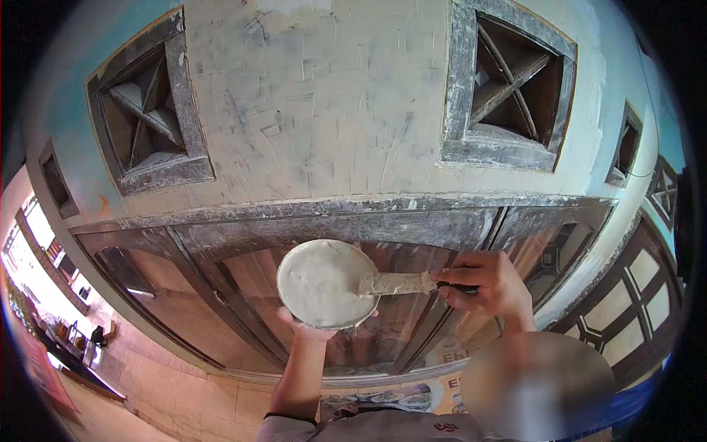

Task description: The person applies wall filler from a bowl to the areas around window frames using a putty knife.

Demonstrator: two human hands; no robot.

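Note:
My left hand [308,325] is closed round the underside of a round bowl [324,326], holding it up in front of me. Thick off-white putty [315,283] fills the bowl almost to its rim. From the right, my right hand [490,283] grips the dark handle of a putty knife [401,283]. The knife's blade is smeared with the same putty, and its tip meets the putty at the bowl's right side. Most of the left fingers are hidden beneath the bowl.
Ahead stands a wall [317,110] patched with putty, with a left vent [147,110] and a right vent [512,88] in worn wooden frames. Below run glazed wooden panels [199,287]. Tiled floor [188,401] lies at lower left. A blurred oval covers part of the lower right.

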